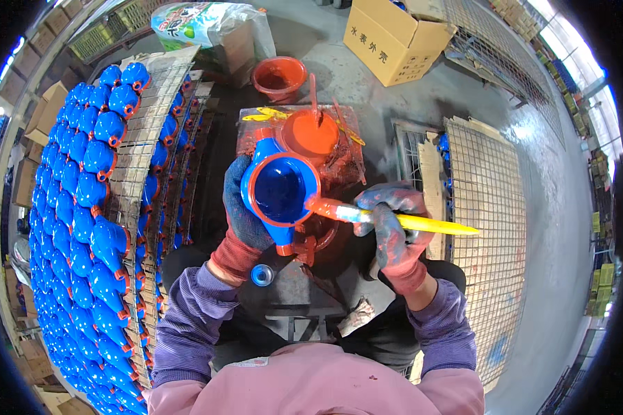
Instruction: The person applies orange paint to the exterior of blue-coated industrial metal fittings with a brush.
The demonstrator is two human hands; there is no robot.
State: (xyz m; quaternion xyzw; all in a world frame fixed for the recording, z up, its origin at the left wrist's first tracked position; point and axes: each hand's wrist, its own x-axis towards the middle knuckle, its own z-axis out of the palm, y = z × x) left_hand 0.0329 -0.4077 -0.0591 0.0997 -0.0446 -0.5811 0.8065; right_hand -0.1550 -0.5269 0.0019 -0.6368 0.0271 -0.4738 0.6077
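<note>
My left hand [246, 207], in a dark glove with a red cuff, is wrapped round the left side of a blue pipe-fitting-like housing [280, 190]. The housing has a wide round opening with an orange-red rim, and a short red-ended stub at top and bottom. A paintbrush [439, 225] with a yellow handle is pinched in my gloved right hand [399, 225]. Its red-coated bristles touch the right side of the rim. Just beyond the housing stands a container of orange-red paint [310, 133] with a stick in it.
Many blue housings [90, 190] with red ends fill a rack at left. A wire-mesh rack [488, 249] stands at right. Farther off are a red basin [279, 76], a cardboard box [391, 45] and a plastic bag [208, 28]. A small blue-and-silver round part [262, 275] lies below my left hand.
</note>
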